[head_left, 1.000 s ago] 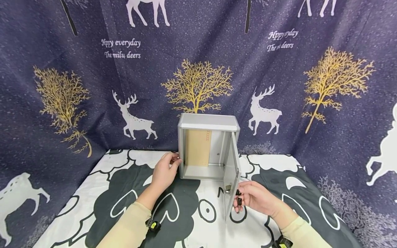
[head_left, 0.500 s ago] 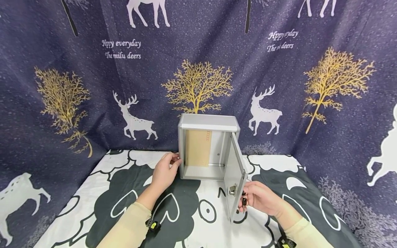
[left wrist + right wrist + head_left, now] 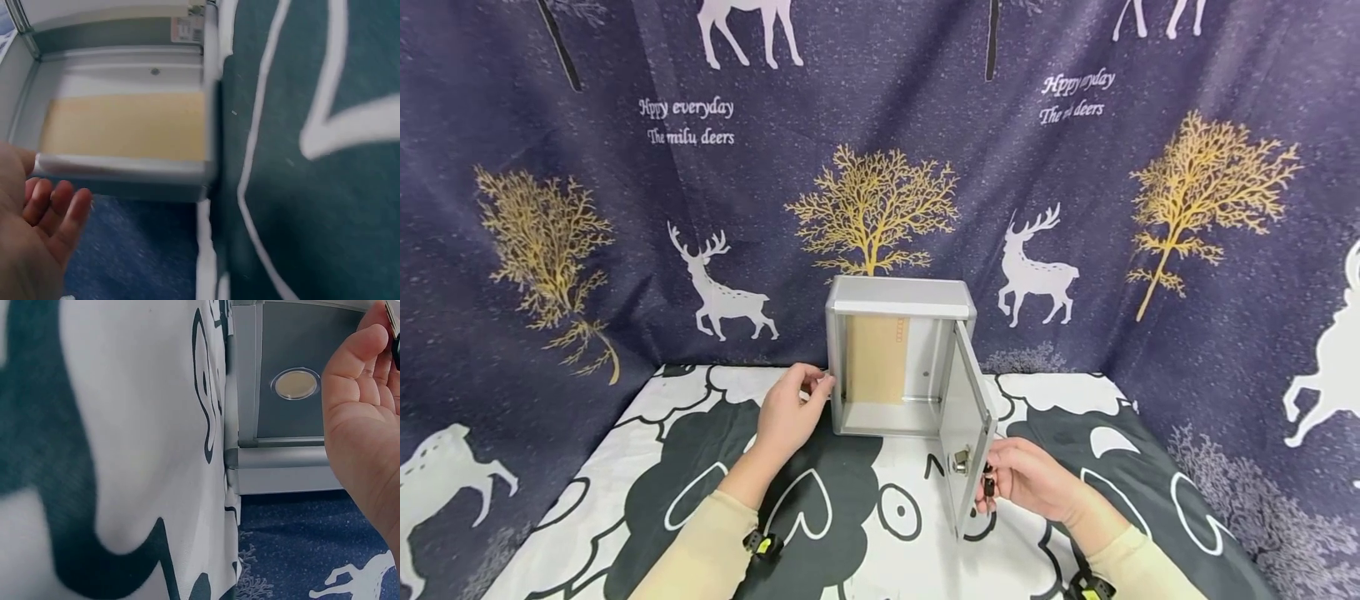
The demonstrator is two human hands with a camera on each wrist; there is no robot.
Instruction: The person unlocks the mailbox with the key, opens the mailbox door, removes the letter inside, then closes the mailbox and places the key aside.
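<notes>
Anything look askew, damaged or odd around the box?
Nothing looks spilled or damaged: the box stands upright, its door open, the envelope upright inside. Only the lettering on the backdrop looks odd, seemingly reading "Hppy" for "Happy".

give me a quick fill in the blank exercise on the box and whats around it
1. The door of the silver-grey box stands ____.
2. The tan envelope is ____ the box, not out on the bedding.
3. A black-headed key hangs beside the person's ____ hand.
4. The deer printed on the backdrop are ____.

Missing words: open; inside; right; white
</notes>
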